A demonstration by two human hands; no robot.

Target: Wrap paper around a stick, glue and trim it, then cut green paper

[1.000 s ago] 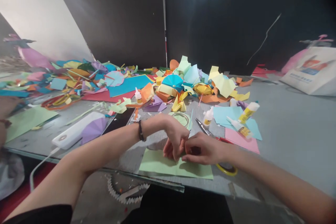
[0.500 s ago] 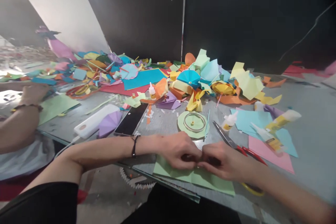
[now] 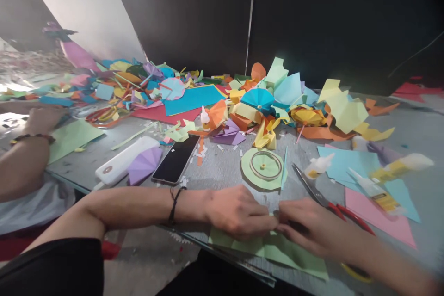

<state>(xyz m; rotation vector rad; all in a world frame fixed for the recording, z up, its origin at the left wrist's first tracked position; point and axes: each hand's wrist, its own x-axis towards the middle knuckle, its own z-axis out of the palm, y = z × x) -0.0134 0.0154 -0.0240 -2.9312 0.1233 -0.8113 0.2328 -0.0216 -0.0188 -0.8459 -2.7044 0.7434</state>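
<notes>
A light green sheet of paper (image 3: 277, 252) with creases lies at the table's front edge, under both hands. My left hand (image 3: 239, 212) is closed, its curled fingers pressed on the upper part of the sheet. Close beside it, my right hand (image 3: 308, 224) pinches the sheet's upper edge between thumb and fingers. The two hands nearly meet. Just beyond them lies a round green paper disc (image 3: 248, 171) with a ring (image 3: 266, 178) on top and a thin blue stick at its right. Scissors (image 3: 312, 189) with red and yellow handles lie partly beneath my right forearm.
Glue bottles (image 3: 317, 166) and blue and pink paper (image 3: 379, 210) lie at right. A phone (image 3: 176, 159), a white power bank (image 3: 126, 162) and a purple folded paper (image 3: 144, 164) lie at left. Colourful paper scraps heap along the back. Another person's arm (image 3: 26, 157) rests at far left.
The view has shifted, so the table's things sit further right and the near ones lower. Both hands stay at the green paper, with only slight finger movement.
</notes>
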